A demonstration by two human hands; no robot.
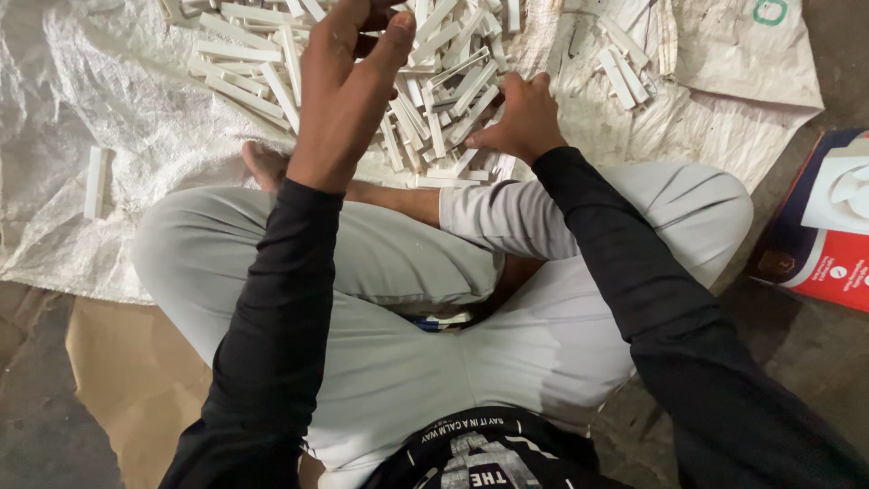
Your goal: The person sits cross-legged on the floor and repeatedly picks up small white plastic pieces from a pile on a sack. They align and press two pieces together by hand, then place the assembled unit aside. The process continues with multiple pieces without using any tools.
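seated cross-legged on the floor in pale grey trousers (380, 272) and black long sleeves (272, 344), bare foot (262, 163) tucked at about 10 o'clock from the lap. straight ahead, at 12 o'clock, a loose heap of short flat white plastic strips (262, 72), spread over a crinkled white woven plastic sheet (100, 109).

left hand (348, 81) raised above the heap, back toward the camera, fingers (394, 50) half curled and spread; whether anything sits inside the grip cannot be told, palm side hidden. right hand (520, 118) down at about 1 o'clock, knuckles up, fingers bent and pressed into the near edge of the heap, touching the strips; a closed hold on any one strip cannot be made out.

one single white strip (93, 181) lying apart on the sheet at 9 o'clock, well clear of the heap. a few more white strips (620, 68) scattered at 2 o'clock. red and dark blue cardboard box (819, 244) with white plastic pieces in it at 3 o'clock, just off the sheet. brown cardboard (127, 380) flat on the floor at 8 o'clock, partly under the left knee.
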